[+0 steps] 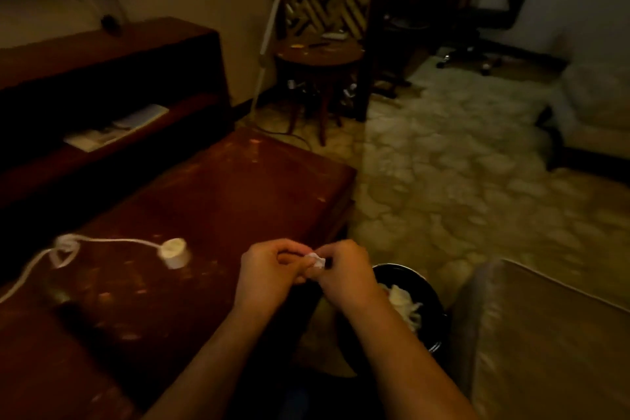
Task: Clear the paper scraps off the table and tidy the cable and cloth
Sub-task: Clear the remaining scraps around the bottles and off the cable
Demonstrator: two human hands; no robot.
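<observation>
**A:** Where is the paper scrap?

**B:** The small white paper scrap (315, 261) is held between the person's two hands, above the near right edge of the dark wooden counter (221, 201).

**A:** How do the hands hold it?

**B:** The left hand (269, 266) has its fingers curled in and pinches the scrap from the left. The right hand (344, 273) pinches it from the right, with thumb and fingers closed on it. The two hands meet at the scrap.

**A:** And what is under them?

**B:** A black bin (431, 297) stands on the floor just beside the counter's edge, partly hidden by the right wrist. Crumpled white paper (402, 303) lies inside it.

**A:** Where is the cable?

**B:** The white cable (102, 241) lies on the left part of the counter, well apart from the hands. It has a knot in it and ends in a round white plug (174, 252). Its other end runs out of the left side of the view.

**A:** Anything else near?

**B:** A pale sofa (545, 334) stands to the right of the bin.
</observation>
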